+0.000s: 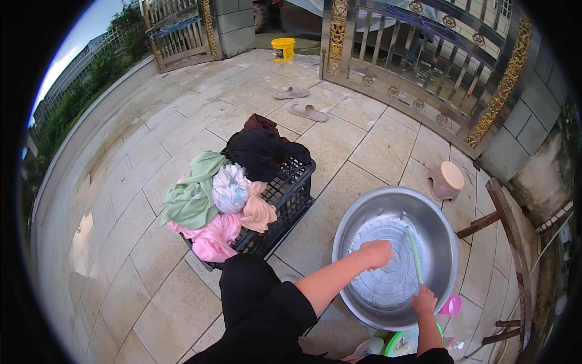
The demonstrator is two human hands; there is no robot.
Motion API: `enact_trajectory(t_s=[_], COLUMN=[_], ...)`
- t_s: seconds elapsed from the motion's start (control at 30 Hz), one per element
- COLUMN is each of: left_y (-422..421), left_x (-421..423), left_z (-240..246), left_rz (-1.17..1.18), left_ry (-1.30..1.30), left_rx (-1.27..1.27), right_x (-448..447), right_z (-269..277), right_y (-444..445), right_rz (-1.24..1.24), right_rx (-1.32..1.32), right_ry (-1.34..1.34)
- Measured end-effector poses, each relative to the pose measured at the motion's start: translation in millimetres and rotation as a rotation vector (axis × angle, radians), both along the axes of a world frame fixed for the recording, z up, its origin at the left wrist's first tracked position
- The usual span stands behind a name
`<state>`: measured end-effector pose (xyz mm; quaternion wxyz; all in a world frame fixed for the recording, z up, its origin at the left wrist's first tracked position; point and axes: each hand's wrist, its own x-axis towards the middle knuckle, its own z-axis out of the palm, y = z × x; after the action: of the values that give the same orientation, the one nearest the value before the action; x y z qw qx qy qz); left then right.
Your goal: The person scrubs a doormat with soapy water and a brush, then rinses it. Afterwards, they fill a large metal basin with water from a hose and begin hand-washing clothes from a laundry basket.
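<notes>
A large round metal basin (394, 195) stands on the tiled ground before me, with some water in its bottom. Over its middle is my left hand (376, 254), its fingers curled; whether it holds something is hidden. At the basin's near right rim my right hand (424, 300) grips a pale green hose (414, 255), whose far end points into the basin. Left of the basin, a black plastic crate (291, 200) carries bundled clothes: a green cloth (195, 191), a pink one (213, 239), a peach one (258, 208), a white patterned one (231, 187) and black garments (257, 148).
A small stool (446, 179) and a wooden bench frame (514, 241) stand at the right. Near the basin are a pink cup (451, 305) and a green-rimmed tub (394, 341). Grey slippers (309, 112) and a yellow bucket (283, 49) are farther off, by the metal gate (409, 77).
</notes>
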<state>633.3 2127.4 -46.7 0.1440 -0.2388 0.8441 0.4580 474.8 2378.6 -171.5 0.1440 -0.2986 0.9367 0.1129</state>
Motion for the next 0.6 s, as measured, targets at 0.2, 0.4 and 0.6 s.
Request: enact_trajectory(t_s=[0.2, 0.4, 0.6], left_y=[-108, -161, -177], left_x=[68, 224, 388], left_z=[97, 112, 97], left_rz=[0.080, 0.549, 0.945], left_ry=[-0.096, 0.150, -0.056], left_rx=[-0.474, -0.937, -1.010], right_x=[29, 49, 42], right_z=[-16, -8, -30], right_y=[-13, -8, -16], right_rz=[0.041, 0.085, 0.156], right_rx=[-0.063, -0.015, -0.212], right_ry=[-0.208, -0.321, -0.478])
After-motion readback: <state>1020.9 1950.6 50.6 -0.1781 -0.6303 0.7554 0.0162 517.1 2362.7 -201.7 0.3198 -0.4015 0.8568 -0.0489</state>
